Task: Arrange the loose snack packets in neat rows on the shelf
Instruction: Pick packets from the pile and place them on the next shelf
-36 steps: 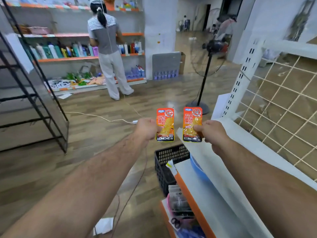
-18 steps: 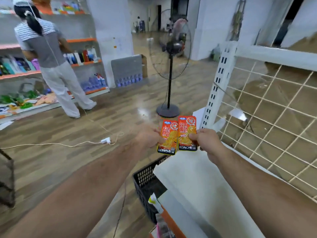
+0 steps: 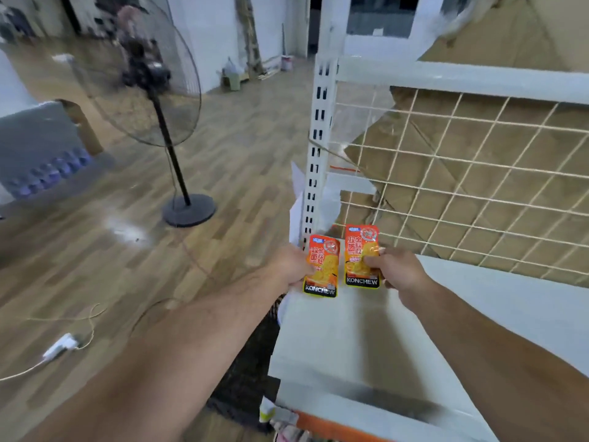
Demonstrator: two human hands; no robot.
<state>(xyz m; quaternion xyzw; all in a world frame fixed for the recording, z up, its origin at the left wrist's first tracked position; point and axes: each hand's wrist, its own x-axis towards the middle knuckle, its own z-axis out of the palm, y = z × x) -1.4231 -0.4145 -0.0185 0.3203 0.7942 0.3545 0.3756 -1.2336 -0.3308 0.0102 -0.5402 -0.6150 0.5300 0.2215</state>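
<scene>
Turning away from the open floor, the person now faces the shelf [image 3: 350, 333]. A second ago both packets were held out over the planks toward the far aisle; now they hang over the shelf's left end, close to its wire back [image 3: 462, 193]. The left hand [image 3: 291, 269] grips the left packet [image 3: 321, 266] by its edge. The right hand [image 3: 400, 272] pinches the right packet [image 3: 360, 250], thumb on its face. Both packets stand upright, labels forward, side by side with a narrow gap, the right one slightly higher; half a second ago they overlapped. I judge this to be lining up for a first row, since no packet shows on the board yet.

Under the left forearm a black basket [image 3: 248, 371] sits against the shelf's end, its contents hidden. On the tier below, at the bottom edge, something pinkish is too blurred to name. Brown cardboard [image 3: 516, 148] leans behind the wire back. Further off, a fan [image 3: 153, 90] stands on the floor.
</scene>
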